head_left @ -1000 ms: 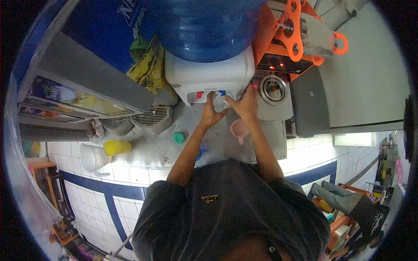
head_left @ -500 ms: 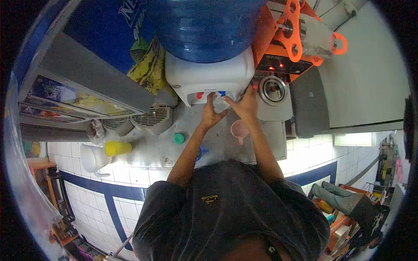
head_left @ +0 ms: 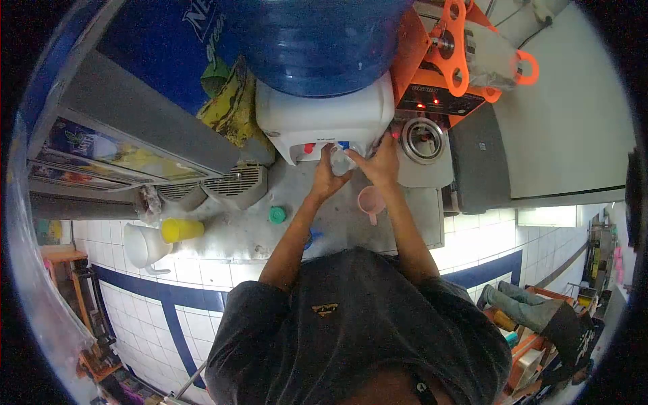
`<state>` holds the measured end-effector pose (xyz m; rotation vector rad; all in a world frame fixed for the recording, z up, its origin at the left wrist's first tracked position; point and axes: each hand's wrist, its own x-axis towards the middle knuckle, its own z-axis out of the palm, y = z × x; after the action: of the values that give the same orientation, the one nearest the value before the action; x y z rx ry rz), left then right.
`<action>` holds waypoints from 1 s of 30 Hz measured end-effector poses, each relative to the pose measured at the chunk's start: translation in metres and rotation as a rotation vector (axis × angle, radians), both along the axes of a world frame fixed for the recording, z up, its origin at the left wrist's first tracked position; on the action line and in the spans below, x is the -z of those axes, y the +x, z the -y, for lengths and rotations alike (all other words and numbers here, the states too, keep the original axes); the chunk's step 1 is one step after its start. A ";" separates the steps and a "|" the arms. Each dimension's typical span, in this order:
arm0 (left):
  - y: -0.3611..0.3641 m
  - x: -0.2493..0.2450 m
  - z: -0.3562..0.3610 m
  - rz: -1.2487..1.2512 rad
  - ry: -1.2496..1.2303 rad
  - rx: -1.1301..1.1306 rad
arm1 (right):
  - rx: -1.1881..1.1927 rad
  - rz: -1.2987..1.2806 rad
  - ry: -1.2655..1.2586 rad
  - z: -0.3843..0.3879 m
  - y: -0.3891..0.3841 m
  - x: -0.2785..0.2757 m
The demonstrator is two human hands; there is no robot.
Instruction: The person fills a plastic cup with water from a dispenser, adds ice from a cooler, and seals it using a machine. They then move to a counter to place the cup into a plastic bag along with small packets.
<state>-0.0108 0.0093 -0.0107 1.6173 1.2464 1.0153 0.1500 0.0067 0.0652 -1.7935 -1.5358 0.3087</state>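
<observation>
A white water dispenser (head_left: 324, 115) carries a large blue water bottle (head_left: 324, 44) on top. In its front recess are a red tap (head_left: 309, 148) and a blue tap (head_left: 343, 144). My left hand (head_left: 330, 179) is wrapped around a clear plastic container (head_left: 342, 162) right under the blue tap; its full shape is partly hidden. My right hand (head_left: 381, 166) is at the dispenser's right front corner, thumb and fingers spread apart. Its thumb reaches to the blue tap and the container's top, while its fingers lie along the dispenser's side.
On the metal counter (head_left: 337, 229) are a pink cup (head_left: 370, 201), a green lid (head_left: 277, 214) and a blue object. Left stand a yellow cup (head_left: 182, 230), a white pitcher (head_left: 144, 246) and a drinks machine (head_left: 148, 115). An orange cup-sealing machine (head_left: 439, 101) stands right. A person's legs (head_left: 516, 307) show far right.
</observation>
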 end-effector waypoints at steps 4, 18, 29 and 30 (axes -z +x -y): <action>0.000 0.005 -0.002 -0.013 0.047 -0.004 | 0.016 0.036 0.032 0.000 -0.001 0.001; 0.002 0.008 -0.002 -0.021 0.135 -0.017 | 0.033 -0.006 -0.053 0.001 -0.002 -0.004; 0.001 0.002 -0.001 -0.018 0.055 -0.018 | 0.045 -0.010 -0.055 0.002 -0.002 -0.004; 0.001 0.000 -0.001 0.007 0.039 -0.009 | 0.045 -0.010 -0.055 0.002 -0.002 -0.005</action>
<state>-0.0096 0.0099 -0.0103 1.6375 1.2377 1.0560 0.1475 0.0048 0.0698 -1.8634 -1.4906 0.3405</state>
